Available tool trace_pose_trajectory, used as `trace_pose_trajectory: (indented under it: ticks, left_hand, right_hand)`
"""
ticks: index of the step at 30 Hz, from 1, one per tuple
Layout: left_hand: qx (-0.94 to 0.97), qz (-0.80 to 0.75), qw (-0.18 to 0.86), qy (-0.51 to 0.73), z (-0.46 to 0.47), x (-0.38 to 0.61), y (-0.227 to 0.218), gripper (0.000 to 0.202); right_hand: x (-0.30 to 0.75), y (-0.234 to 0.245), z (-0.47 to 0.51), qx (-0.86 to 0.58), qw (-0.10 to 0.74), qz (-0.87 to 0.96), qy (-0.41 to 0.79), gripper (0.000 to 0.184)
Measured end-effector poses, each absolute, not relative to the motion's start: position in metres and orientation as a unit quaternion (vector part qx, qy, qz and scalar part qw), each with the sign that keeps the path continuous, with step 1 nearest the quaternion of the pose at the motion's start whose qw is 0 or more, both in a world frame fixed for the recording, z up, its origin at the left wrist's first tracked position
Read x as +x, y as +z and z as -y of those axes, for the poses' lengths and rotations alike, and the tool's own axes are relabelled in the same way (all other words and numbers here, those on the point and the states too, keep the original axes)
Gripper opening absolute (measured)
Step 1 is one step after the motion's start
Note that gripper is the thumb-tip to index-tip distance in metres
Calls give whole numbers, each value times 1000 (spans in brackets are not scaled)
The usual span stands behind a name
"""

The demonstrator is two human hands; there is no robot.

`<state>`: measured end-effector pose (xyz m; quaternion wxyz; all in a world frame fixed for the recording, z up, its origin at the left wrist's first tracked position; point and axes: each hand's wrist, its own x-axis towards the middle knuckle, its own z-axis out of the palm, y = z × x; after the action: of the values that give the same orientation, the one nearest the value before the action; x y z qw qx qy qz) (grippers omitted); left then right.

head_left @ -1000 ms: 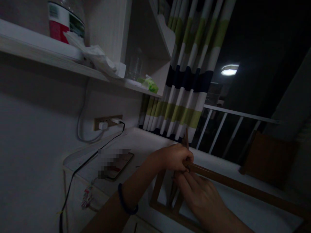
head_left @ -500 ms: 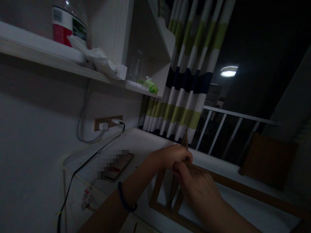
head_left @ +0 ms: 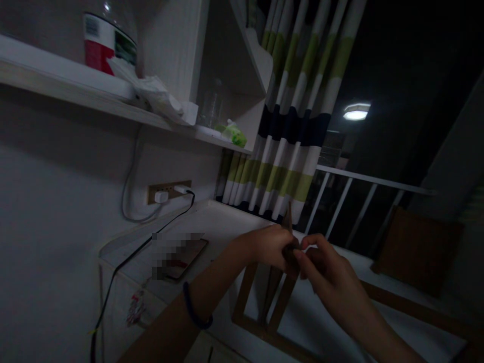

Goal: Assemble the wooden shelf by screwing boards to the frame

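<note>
Wooden frame [head_left: 282,303] in front of us, over the white desk [head_left: 219,222], one rail running toward the lower right; beyond hangs one striped curtain [head_left: 280,171]. Our left hand [head_left: 270,247] is wrapped round its upper end; our right hand [head_left: 327,272] bends thumb and finger beside it, whether pinching we cannot tell. Leftward, past a gap, lies one phone [head_left: 191,259], below two white plugs [head_left: 161,196]

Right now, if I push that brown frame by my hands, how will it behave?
The brown frame is probably stiff: its bars look straight. It may be light for its size, being mostly gaps. Its angular corners make rolling unlikely.
</note>
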<state>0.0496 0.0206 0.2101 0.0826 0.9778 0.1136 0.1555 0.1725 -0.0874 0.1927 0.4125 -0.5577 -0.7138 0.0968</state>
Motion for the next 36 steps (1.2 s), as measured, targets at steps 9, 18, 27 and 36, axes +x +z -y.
trace_pose_trajectory:
  ticks: [9,18,27,36]
  left_hand:
    - [980,-103,79,154,-20,48,214,26]
    - [979,-102,116,133,-26,47,214,34]
    - [968,-101,224,55,-35,48,222,34]
    - [952,-95,286,51,-41,47,220,32]
  right_hand:
    - [201,180,99,-595,392,691,122,22]
    - [205,163,106,-580,317,750,-27,17]
    - [199,141,102,-551,242,784,-149,15]
    - [187,135,98,-481,170,837,-199,44]
